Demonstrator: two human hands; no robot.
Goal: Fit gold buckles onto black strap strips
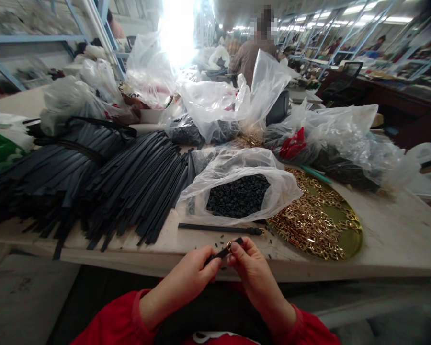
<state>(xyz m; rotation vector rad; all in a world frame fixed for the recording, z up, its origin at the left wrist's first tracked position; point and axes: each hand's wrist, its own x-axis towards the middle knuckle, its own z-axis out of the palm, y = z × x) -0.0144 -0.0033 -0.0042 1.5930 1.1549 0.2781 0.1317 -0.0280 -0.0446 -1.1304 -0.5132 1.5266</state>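
Note:
Both my hands meet over the near table edge. My left hand [190, 278] pinches a thin black strap [221, 253]. Closed on the same strap's far end is my right hand [249, 266], where a small gold ring [230, 245] sits by its fingertips. Another black strap with a gold end [221, 229] lies flat on the table just beyond my hands. An open clear bag of small black loops [239, 194] rests behind it. A round gold tray [352, 239] heaped with gold metal fittings [309, 220] sits to the right.
Large piles of black straps [93, 182] cover the table's left half. Several clear plastic bags [330, 139] of parts crowd the back of the table. A person [253, 52] stands beyond it. Blue metal shelving [28, 43] runs along both sides.

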